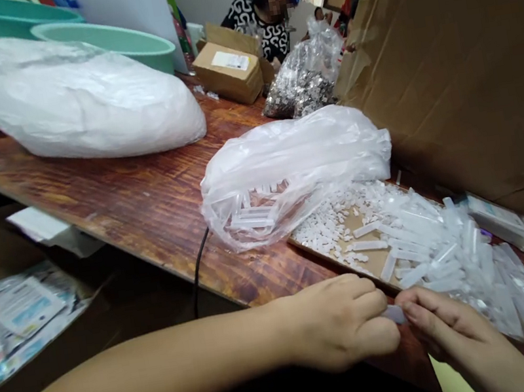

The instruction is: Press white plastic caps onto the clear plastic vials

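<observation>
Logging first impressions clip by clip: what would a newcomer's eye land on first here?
Probably the two hands meeting at the bottom edge, left hand and right hand pinching one small clear tube between them. Just behind lies a heap of clear tubes on the wooden table, beside a crumpled plastic bag holding more.

The small clear tube [393,314] is mostly hidden between both hands' fingers [377,330].

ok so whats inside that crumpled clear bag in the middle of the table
Through the clear bag a bundle of clear plastic tubes shows near its lower left. The folded, cloudy plastic hides whatever lies deeper or further right.
</observation>
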Motion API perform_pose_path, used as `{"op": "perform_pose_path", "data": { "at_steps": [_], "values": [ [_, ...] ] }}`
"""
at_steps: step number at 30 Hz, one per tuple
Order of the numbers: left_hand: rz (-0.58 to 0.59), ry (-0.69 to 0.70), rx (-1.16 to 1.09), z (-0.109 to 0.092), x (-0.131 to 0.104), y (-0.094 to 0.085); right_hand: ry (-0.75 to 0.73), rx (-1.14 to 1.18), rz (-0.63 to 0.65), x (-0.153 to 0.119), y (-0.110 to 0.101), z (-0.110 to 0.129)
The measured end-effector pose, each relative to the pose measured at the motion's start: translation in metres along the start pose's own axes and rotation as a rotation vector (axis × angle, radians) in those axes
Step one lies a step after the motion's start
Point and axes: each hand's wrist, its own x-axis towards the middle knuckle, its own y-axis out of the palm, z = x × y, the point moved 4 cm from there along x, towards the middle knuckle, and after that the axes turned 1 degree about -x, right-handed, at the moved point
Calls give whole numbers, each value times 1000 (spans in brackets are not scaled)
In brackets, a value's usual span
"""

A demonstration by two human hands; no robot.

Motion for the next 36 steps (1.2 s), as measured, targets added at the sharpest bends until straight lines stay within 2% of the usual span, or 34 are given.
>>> {"op": "perform_pose_path", "data": {
  "at_steps": [2,3,4,6,7,8,10,12,14,16,18,21,23,24,26,28,31,33,36],
  "values": [
    [21,-57,-69,10,-6,-18,-58,-104,-28,2,-9,-2],
    [-34,-129,-59,20,-12,-31,-126,-195,-98,3,-20,-7],
    [-107,-256,8,34,-21,-45,-200,-309,-180,5,-34,-15],
    [-101,-541,167,66,-42,-67,-293,-517,-425,8,-74,-39],
    [9,-652,232,81,-51,-73,-273,-618,-507,10,-94,-55],
    [151,-748,279,95,-60,-76,-245,-706,-538,14,-112,-73],
    [332,-846,321,114,-70,-81,-228,-816,-592,20,-143,-104],
    [428,-875,335,125,-73,-81,-177,-873,-580,28,-159,-130],
    [515,-893,352,131,-73,-78,-142,-937,-537,33,-163,-145],
    [595,-915,392,135,-76,-73,-131,-1040,-503,34,-160,-149],
    [607,-907,442,137,-79,-70,-156,-1167,-509,36,-153,-142],
    [521,-881,501,139,-88,-66,-281,-1283,-580,43,-136,-112],
    [449,-927,535,141,-96,-64,-347,-1262,-609,56,-119,-83],
    [404,-958,541,142,-99,-63,-358,-1219,-583,65,-108,-69],
    [307,-1005,529,146,-104,-62,-333,-1136,-400,90,-81,-43],
    [230,-1017,501,149,-106,-62,-236,-1067,-149,118,-54,-28],
    [188,-1004,486,149,-102,-66,-180,-1017,-84,155,-31,-15],
    [74,-978,426,143,-94,-71,-126,-987,-89,174,-25,-16],
    [-253,-940,146,122,-75,-75,-34,-939,-94,190,-22,-25]
  ]
}}
